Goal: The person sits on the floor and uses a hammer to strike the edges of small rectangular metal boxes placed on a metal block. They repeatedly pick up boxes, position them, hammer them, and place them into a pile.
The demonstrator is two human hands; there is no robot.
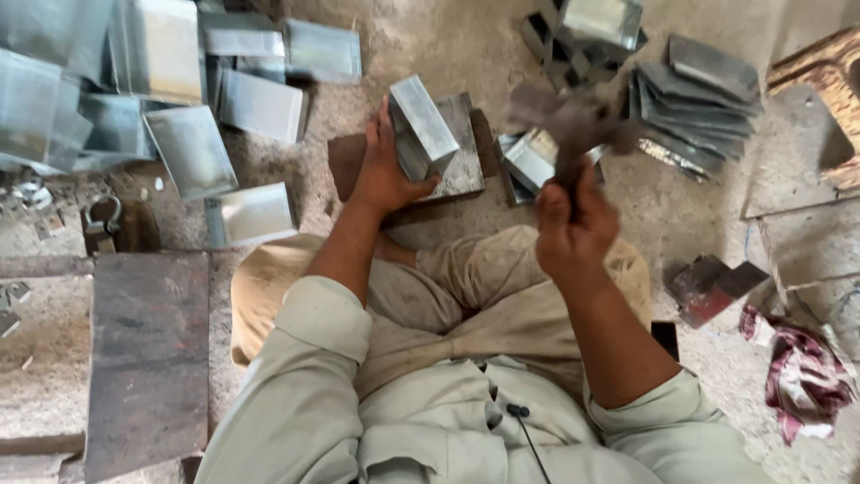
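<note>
My left hand (387, 170) grips a folded sheet-metal box piece (423, 125), holding it tilted on a flat steel block (464, 152) on the ground in front of my crossed legs. My right hand (573, 224) is shut on the handle of a hammer (560, 116), raised above the block; the hammer head is blurred by motion. A second shiny metal piece (530, 159) lies just right of the block, under the hammer.
Several finished sheet-metal boxes (193, 148) lie scattered at the upper left. A stack of flat cut sheets (703, 103) sits at the upper right. A thick steel plate (148, 354) lies left of my knee; a padlock (103, 220), red cloth (802, 376) and scrap pieces (712, 287) lie around.
</note>
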